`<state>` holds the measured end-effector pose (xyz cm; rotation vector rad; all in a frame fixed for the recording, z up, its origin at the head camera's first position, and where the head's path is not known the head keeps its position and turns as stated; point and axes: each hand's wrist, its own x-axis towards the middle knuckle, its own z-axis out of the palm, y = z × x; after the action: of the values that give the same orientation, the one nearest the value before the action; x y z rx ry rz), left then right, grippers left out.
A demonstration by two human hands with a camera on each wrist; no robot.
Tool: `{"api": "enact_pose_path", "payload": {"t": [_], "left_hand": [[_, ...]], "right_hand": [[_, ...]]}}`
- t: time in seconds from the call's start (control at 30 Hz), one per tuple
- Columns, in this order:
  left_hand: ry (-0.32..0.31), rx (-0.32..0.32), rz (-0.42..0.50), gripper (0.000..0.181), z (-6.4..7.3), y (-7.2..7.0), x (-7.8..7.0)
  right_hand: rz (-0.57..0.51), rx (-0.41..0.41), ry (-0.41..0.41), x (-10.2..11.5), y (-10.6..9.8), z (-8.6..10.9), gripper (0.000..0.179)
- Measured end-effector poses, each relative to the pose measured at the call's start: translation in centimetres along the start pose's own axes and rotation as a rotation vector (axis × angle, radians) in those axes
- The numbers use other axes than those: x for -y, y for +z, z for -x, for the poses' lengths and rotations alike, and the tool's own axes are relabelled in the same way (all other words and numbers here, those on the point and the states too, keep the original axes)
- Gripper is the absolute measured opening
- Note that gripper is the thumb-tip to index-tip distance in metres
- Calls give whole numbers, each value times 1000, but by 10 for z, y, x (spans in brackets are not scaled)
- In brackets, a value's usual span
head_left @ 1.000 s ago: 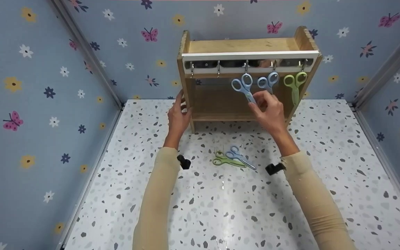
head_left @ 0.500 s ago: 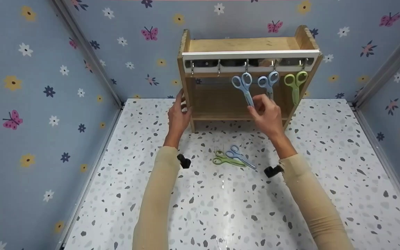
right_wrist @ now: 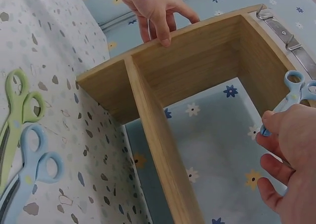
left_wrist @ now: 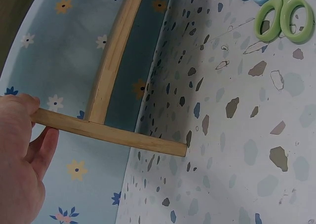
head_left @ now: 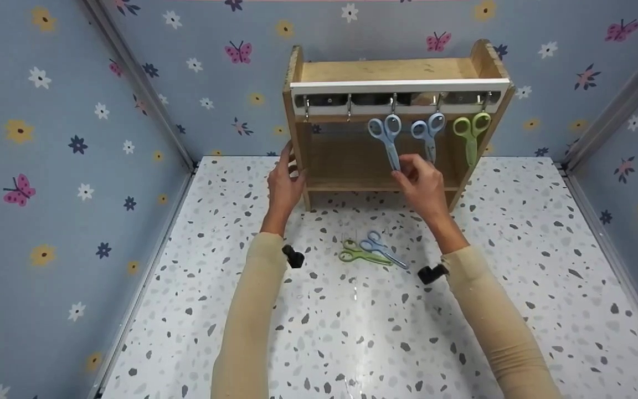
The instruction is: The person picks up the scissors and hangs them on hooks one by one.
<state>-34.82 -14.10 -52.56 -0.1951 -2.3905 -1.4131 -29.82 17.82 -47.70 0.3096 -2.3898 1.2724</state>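
My right hand pinches the blade end of a pair of blue scissors. One finger loop of these scissors is at the middle hook of the hook rail. With thumb and fingers on either edge, my left hand holds the left side panel of the small wooden shelf. To the right, another pair of blue scissors and a pair of green scissors hang from hooks. Green scissors and blue scissors lie overlapping on the speckled surface in front of the shelf.
The two leftmost hooks carry nothing. Flower-patterned walls stand behind and on both sides, joined by metal corner strips. Speckled white tabletop extends in front of the shelf, between the sleeved arms.
My right hand has moved slightly down and left, and the blue scissors it pinches have swung to hang closer to vertical. My left hand stays on the side panel.
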Motion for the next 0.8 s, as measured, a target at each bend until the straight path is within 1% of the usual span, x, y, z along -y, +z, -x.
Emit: {"api": "enact_pose_path", "payload": {"t": [0.3, 0.53, 0.67, 0.8], "left_hand": [[5, -3, 0, 73, 0, 1, 0], [10, -6, -20, 72, -1, 0, 0], [21, -6, -25, 72, -1, 1, 0], [17, -7, -28, 72, -1, 1, 0]], "right_hand": [[1, 11, 1, 0, 4, 0, 27], [-21, 8, -4, 1, 8, 0, 24], [-26, 18, 5, 1, 9, 0, 25], [-35, 27, 11, 1, 10, 0, 28]]}}
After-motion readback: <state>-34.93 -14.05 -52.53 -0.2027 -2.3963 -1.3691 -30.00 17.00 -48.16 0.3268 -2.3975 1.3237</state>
